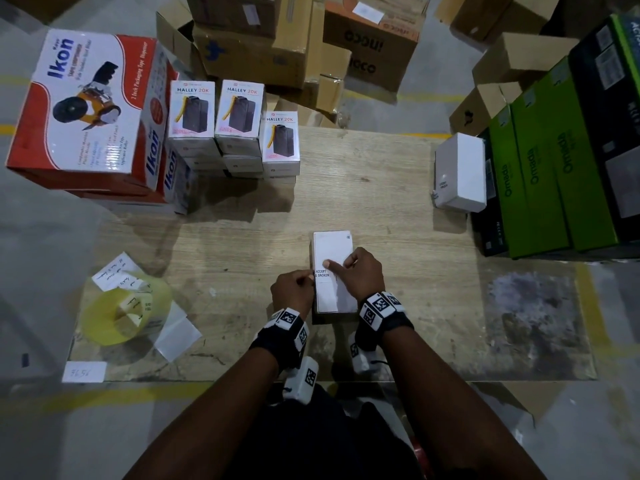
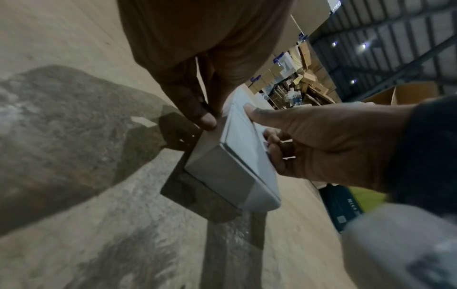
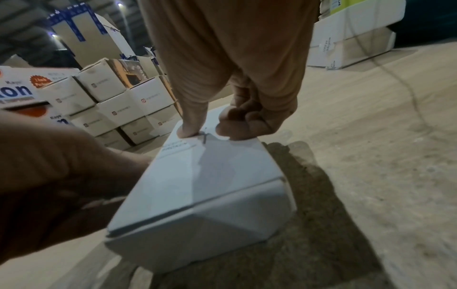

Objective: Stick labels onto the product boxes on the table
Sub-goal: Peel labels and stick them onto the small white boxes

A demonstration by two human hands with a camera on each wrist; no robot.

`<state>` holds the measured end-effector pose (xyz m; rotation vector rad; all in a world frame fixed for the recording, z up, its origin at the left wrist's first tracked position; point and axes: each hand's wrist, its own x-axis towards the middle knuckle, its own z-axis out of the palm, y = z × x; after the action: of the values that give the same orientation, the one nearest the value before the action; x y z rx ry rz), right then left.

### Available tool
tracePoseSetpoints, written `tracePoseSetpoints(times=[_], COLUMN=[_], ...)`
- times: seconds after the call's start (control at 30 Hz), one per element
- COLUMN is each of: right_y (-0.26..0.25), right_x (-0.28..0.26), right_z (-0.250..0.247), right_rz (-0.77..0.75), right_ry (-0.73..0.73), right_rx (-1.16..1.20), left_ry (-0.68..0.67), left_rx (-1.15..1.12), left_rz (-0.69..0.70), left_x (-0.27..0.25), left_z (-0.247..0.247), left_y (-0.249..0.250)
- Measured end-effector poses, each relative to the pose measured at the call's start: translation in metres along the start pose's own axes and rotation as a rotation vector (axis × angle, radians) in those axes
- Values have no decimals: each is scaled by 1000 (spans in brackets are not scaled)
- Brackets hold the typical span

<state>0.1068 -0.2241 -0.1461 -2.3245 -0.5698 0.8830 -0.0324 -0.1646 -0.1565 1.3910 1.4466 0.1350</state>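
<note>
A white product box (image 1: 332, 251) lies flat on the wooden table (image 1: 433, 306), close to the front middle. A white label (image 1: 322, 276) printed "ACCEPT ... BROKEN" sits on the box's top, at its left edge. My right hand (image 1: 341, 263) presses the label with its straight index finger while the other fingers curl on the box top (image 3: 222, 176). My left hand (image 1: 304, 280) grips the box's left side with curled fingers, its fingertip (image 2: 206, 120) against the side wall. In the left wrist view the right hand's index finger (image 2: 254, 113) lies on the box top (image 2: 245, 148).
Stacked Halley 20K boxes (image 1: 239, 126) and big Ikon cartons (image 1: 86, 109) stand at the back left. A yellow label roll (image 1: 128, 310) with loose backing strips lies front left. Another white box (image 1: 462, 171) and green Omada cartons (image 1: 540, 168) line the right side.
</note>
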Motion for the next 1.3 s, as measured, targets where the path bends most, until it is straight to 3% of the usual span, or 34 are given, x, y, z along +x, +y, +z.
tracePoseSetpoints(times=[0.17,0.37,0.53,0.8,0.87,0.97,1.03,1.17,1.3], right_y=[5,6,5,53,63,74,75,69,83], right_x=[2,10,11,-19,-16,-5,1,2,16], right_z=[-2,-19,-38,-39,-46,-62,-73,-100,-110], right_rz=[-26,-8,-131,-222,-234,-248,-168,6,-31], right_ry=[-70,-286,-456,-108,-114,-253,-300,-286,-255], right_rx=[46,50,-165,86,88,40,181,561,529], left_ry=[-112,-120,-72,77,60,-34,20,46,60], left_rx=[199,154,164,120,-48,-166,-127,-158,42], left_rz=[149,47,28,211,260,330,338,213,195], left_x=[-13,-12,-14,-30,-43,-60,-61,-60,-56], left_z=[3,4,4,13,23,40,53,76,95], left_y=[-1,-2,-4,-5,-1,12,21,43,50])
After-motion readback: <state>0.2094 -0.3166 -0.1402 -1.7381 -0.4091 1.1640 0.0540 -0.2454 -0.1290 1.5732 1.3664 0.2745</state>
